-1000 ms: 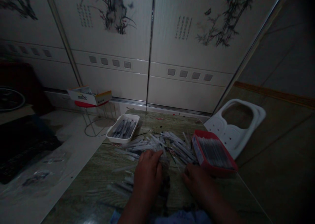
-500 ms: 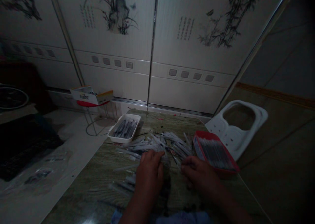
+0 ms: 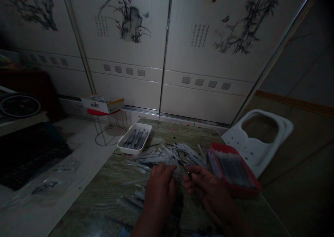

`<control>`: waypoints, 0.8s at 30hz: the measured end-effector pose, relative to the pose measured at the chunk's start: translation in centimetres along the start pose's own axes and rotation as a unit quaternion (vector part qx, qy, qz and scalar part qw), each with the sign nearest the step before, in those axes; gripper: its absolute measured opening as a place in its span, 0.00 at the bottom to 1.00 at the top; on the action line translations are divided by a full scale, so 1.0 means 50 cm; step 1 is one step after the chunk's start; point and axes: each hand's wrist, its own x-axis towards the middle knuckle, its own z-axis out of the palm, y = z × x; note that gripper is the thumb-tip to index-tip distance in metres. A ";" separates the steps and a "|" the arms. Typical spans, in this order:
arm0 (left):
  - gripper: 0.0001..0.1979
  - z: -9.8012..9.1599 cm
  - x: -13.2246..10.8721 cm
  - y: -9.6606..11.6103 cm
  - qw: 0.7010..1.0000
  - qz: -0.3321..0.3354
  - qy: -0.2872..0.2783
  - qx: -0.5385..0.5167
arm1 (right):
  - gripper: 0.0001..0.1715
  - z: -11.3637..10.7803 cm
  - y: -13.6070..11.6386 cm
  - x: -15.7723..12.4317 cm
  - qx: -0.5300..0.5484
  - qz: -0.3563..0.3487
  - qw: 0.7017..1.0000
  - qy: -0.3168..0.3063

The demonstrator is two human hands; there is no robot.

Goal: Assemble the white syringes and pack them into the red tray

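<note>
My right hand (image 3: pixel 205 183) pinches a thin dark pen (image 3: pixel 185 168) between thumb and fingers, its tip pointing toward the pile. My left hand (image 3: pixel 161 183) is beside it, back upward, with the fingers curled down at the near edge of the pile; whatever lies under them is hidden. The pile of pale, see-through pens (image 3: pixel 167 153) spreads loosely over the green table (image 3: pixel 104 191) just beyond both hands. More loose pens (image 3: pixel 130 203) lie left of my left wrist, partly blurred.
A white tray (image 3: pixel 120 149) of pens stands back left, a red basket (image 3: pixel 257 187) packed with pens at the right. Behind that is a white plastic chair (image 3: pixel 284 127). A printed box (image 3: pixel 103 106) sits on a red stool (image 3: pixel 97 112) by the sliding doors (image 3: pixel 130 91).
My right hand has moved slightly left, nearer my left hand, and a dark pen now shows in its fingers. My left hand stays almost in place. The view has shifted slightly.
</note>
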 end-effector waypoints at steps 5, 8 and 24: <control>0.21 0.005 0.000 -0.001 1.000 -0.001 -0.007 0.001 | 0.18 -0.002 0.004 -0.001 0.032 0.012 0.999 -0.006; 0.21 0.005 0.000 0.000 1.000 0.000 -0.009 0.006 | 0.16 0.000 0.003 -0.001 0.028 0.007 1.000 0.008; 0.22 0.005 0.000 0.004 0.999 -0.005 -0.026 0.019 | 0.24 0.026 -0.002 -0.008 -0.166 -0.070 0.978 0.108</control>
